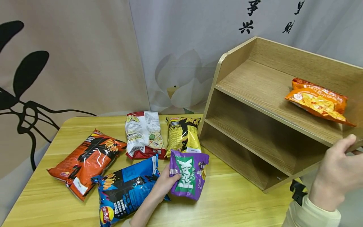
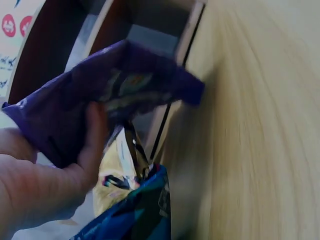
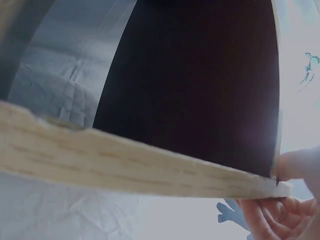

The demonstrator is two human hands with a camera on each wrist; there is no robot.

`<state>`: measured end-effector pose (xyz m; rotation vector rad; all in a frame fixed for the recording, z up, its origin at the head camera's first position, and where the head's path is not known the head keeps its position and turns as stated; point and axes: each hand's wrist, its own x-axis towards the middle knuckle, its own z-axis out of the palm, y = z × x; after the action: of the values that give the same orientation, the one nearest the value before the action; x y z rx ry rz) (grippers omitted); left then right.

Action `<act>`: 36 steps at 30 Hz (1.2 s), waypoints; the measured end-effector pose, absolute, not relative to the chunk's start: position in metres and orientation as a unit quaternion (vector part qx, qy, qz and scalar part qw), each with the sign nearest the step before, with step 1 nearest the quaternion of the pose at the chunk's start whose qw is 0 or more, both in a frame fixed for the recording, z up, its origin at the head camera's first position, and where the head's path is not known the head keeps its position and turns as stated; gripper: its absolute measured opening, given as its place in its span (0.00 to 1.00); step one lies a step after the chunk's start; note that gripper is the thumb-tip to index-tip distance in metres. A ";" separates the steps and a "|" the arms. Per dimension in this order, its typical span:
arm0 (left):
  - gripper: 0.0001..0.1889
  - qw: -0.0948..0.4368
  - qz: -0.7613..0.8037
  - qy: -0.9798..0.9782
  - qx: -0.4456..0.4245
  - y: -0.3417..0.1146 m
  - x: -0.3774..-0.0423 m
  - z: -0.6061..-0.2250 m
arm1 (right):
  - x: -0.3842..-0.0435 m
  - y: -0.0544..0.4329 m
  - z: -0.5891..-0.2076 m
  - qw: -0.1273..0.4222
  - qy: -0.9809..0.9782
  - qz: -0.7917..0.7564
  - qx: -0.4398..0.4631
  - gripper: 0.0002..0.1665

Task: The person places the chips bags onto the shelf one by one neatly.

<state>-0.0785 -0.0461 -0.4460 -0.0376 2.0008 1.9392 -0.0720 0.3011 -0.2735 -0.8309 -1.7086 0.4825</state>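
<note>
My left hand (image 1: 166, 183) pinches a purple bag of chips (image 1: 189, 175) by its left side, thumb on the front, above the table. The left wrist view shows the same purple bag (image 2: 120, 90) lifted off the wood, thumb across it. On the far right my right hand (image 1: 340, 170) grips the side edge of a wooden shelf unit (image 1: 246, 91). In the right wrist view the thumb lies above the shelf's board (image 3: 140, 167) and the fingers curl beneath it. An orange snack bag (image 1: 319, 101) lies on the unit's top shelf.
On the table (image 1: 227, 205) lie a red-orange chip bag (image 1: 85, 162), a blue chip bag (image 1: 127, 187) under my left forearm, a white-and-red bag (image 1: 146, 134) and a yellow bag (image 1: 183, 134). A printed curtain (image 1: 175, 37) hangs behind the table.
</note>
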 end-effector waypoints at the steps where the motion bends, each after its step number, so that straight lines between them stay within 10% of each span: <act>1: 0.33 0.168 0.668 0.724 -0.010 -0.046 -0.079 -0.447 | -0.072 0.301 -0.274 0.557 -0.724 0.204 -0.352 0.25; 16: 0.31 -0.075 0.299 0.949 0.066 -0.023 -0.060 -0.439 | -0.072 0.302 -0.272 0.556 -0.718 0.215 -0.359 0.24; 28: 0.50 0.003 0.117 0.983 0.143 0.004 -0.040 -0.460 | -0.072 0.300 -0.272 0.555 -0.717 0.215 -0.362 0.24; 36: 0.22 -0.068 0.003 0.982 0.174 0.008 -0.043 -0.465 | -0.072 0.302 -0.274 0.564 -0.719 0.210 -0.348 0.24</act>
<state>-0.0427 0.0077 -0.4648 0.5718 3.2282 0.0113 -0.0725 0.3022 -0.2738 -0.8197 -1.6908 0.4950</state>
